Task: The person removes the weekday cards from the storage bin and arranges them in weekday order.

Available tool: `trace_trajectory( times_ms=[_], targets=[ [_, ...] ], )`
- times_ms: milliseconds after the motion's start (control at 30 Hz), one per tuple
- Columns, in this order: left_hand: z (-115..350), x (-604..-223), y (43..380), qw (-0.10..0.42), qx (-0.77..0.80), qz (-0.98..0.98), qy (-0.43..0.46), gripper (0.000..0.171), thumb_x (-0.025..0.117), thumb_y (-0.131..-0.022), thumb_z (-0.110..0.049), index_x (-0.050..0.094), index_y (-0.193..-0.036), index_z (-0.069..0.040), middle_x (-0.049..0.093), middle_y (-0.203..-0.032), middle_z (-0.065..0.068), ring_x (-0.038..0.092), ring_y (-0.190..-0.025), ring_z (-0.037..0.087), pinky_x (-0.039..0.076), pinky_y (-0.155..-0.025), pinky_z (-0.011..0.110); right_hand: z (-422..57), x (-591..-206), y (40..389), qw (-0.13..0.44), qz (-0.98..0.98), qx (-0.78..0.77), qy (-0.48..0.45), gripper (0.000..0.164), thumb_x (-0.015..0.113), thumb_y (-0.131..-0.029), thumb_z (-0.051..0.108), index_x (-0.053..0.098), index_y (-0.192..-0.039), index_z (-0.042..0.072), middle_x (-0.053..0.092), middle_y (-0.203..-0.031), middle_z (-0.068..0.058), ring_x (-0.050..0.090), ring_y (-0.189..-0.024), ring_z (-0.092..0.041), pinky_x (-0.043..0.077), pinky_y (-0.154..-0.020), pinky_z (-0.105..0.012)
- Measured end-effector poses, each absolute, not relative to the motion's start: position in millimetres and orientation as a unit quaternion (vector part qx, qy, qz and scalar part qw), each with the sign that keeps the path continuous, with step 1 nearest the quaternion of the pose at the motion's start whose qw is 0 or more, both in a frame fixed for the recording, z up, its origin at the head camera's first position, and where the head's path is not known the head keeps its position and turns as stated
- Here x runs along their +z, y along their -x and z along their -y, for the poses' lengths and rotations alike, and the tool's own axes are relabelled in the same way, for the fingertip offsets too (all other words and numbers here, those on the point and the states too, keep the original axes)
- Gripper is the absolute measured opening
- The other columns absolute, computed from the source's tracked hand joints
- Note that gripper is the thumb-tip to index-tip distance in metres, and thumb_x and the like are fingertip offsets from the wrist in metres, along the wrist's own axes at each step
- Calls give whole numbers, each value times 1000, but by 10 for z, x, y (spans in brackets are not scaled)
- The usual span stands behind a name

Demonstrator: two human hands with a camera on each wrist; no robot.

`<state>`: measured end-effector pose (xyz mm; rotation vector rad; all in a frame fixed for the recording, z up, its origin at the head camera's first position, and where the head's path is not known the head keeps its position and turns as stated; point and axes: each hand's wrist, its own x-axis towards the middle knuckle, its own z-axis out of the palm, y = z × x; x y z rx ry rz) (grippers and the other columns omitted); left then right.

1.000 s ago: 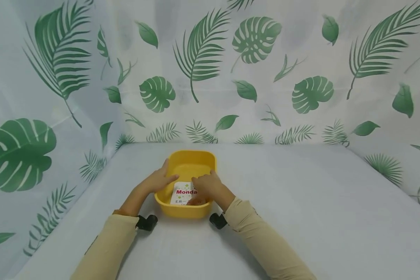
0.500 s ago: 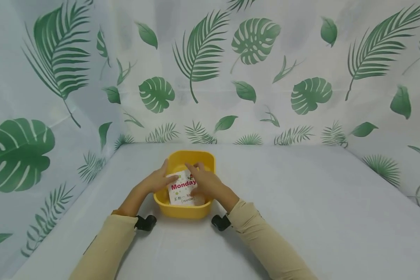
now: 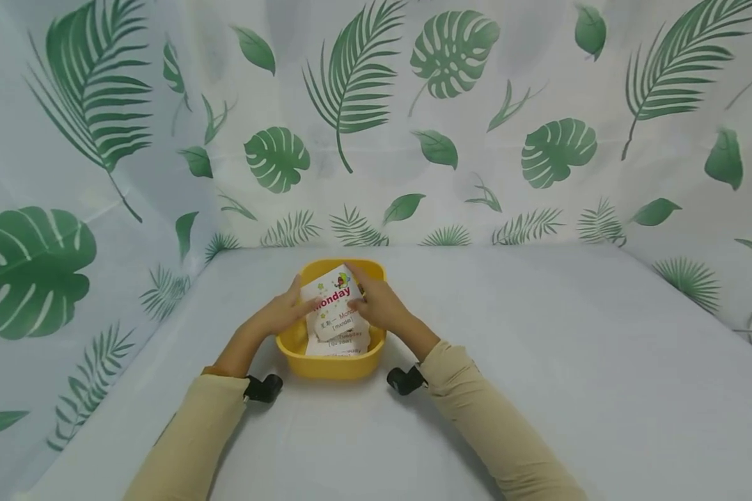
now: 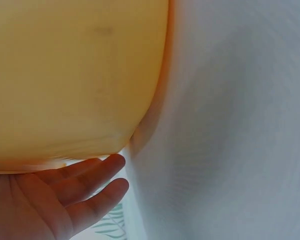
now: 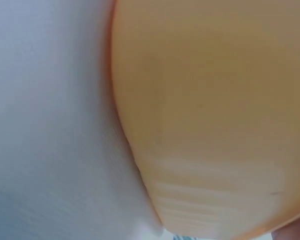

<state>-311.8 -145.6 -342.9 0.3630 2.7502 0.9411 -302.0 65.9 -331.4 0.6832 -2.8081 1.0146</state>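
A yellow plastic basin (image 3: 332,369) stands on the white table and holds several white word cards (image 3: 345,346). My right hand (image 3: 382,306) pinches the "Monday" card (image 3: 322,285) by its right side, tilted above the others. On the left rim is my left hand (image 3: 278,314), thumb reaching inside over the card's left edge and fingers outside. The left wrist view shows those fingers (image 4: 90,185) along the basin's outer wall (image 4: 80,80). Basin wall (image 5: 205,115) fills most of the right wrist view, with only a bit of the right hand (image 5: 296,230) in the corner.
White tabletop (image 3: 526,362) stretches around the basin, widest to the right. Leaf-printed curtains (image 3: 476,160) enclose the back and sides. Black wrist-worn devices (image 3: 264,388) sit under both forearms, near the basin's front corners.
My right hand has lifted the "Monday" card up and away from me, tilting it and uncovering the cards beneath. The left hand stays at the basin's left rim.
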Motion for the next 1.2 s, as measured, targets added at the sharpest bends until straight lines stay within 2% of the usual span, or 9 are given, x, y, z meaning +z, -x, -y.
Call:
trace_trajectory(
  times_ms=[133,333,600,833,900,967,1000,1100,1200],
  targets=[
    [1407,-3411,3120,114,312,-935,-122,92,37,-90,-56,-13,-144,0,14,-149,25,24,-134,40,23,-107,50,-776,-3280,3043,56,894,389,-215,67,54,-89,7,21,-146,19,60,-105,-16,58,-69,-17,51,-58,-26],
    [1371,-3346,3098,103,295,-943,-118,88,37,-92,-52,-12,-144,0,16,-148,26,28,-132,40,26,-105,50,-1045,-3168,3147,97,857,478,-163,65,50,-91,6,20,-146,20,55,-108,-21,63,-75,-27,53,-55,-28],
    [1400,-3348,3085,114,297,-942,-106,84,41,-94,-42,-13,-144,-2,10,-150,24,21,-135,39,21,-108,51,-1477,-3215,3301,90,846,523,-53,69,47,-91,5,13,-147,27,51,-111,-21,59,-81,-26,54,-63,-33],
    [1411,-3375,3082,119,303,-941,-93,79,40,-95,-35,-12,-145,-3,13,-150,24,29,-132,38,27,-105,49,-1634,-3273,3343,67,839,540,-22,71,47,-91,3,12,-148,27,47,-113,-23,56,-81,-24,53,-71,-42],
    [1415,-3387,3084,120,305,-941,-91,77,40,-96,-32,-12,-145,-4,16,-149,24,40,-124,35,34,-100,46,-1654,-3281,3346,49,840,540,-8,71,47,-91,3,12,-148,26,47,-111,-23,57,-77,-22,53,-72,-43],
    [1418,-3397,3088,120,310,-939,-89,74,38,-96,-27,-12,-145,-5,25,-146,25,53,-104,32,43,-88,41,-1675,-3292,3350,22,843,537,6,71,47,-91,3,11,-148,25,47,-110,-23,59,-73,-20,53,-73,-42],
    [1420,-3399,3089,119,313,-938,-87,72,37,-95,-24,-12,-145,-6,27,-145,25,56,-92,29,45,-81,37,-1686,-3299,3355,8,845,535,12,71,47,-91,3,11,-148,24,47,-111,-23,59,-72,-20,53,-73,-42],
    [1418,-3402,3096,117,323,-935,-88,70,34,-93,-14,-11,-145,-7,35,-140,25,50,-62,21,44,-65,29,-1721,-3326,3369,-25,849,527,25,70,46,-91,2,10,-148,21,44,-115,-24,58,-71,-19,54,-71,-40],
    [1412,-3406,3111,116,327,-934,-88,69,33,-92,-11,-10,-146,-8,37,-137,25,43,-54,17,41,-59,27,-1764,-3361,3376,-44,863,503,29,69,46,-90,2,11,-148,18,40,-125,-25,55,-78,-20,54,-64,-33]
  ],
)
